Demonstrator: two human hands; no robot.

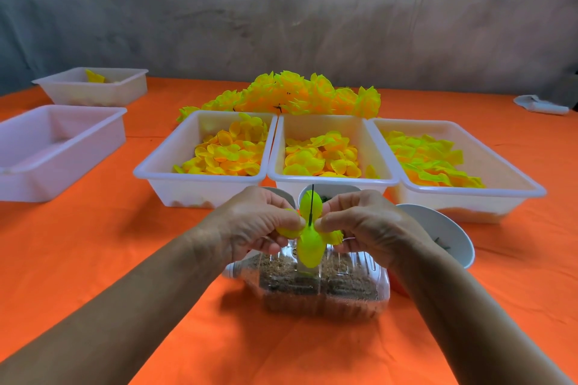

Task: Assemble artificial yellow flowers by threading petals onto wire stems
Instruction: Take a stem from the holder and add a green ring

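Petal piece (310, 239), yellow and four-lobed, threaded on upright black wire stem (311, 205) above sand-filled clear bottle (316, 286) on orange bench (125, 259). Pinched at left lobe by left hand (255, 222), at right lobe by right hand (367, 225), fingers curled round it. Threading step under way, probably seating this layer. Next: likely another petal from middle tray (331, 180), centre hole lined up over wire tip.

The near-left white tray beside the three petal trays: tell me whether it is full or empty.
Empty, as far as shows. The near-left white tray shows only its bare pale floor, while the neighbouring petal tray holds yellow petals.
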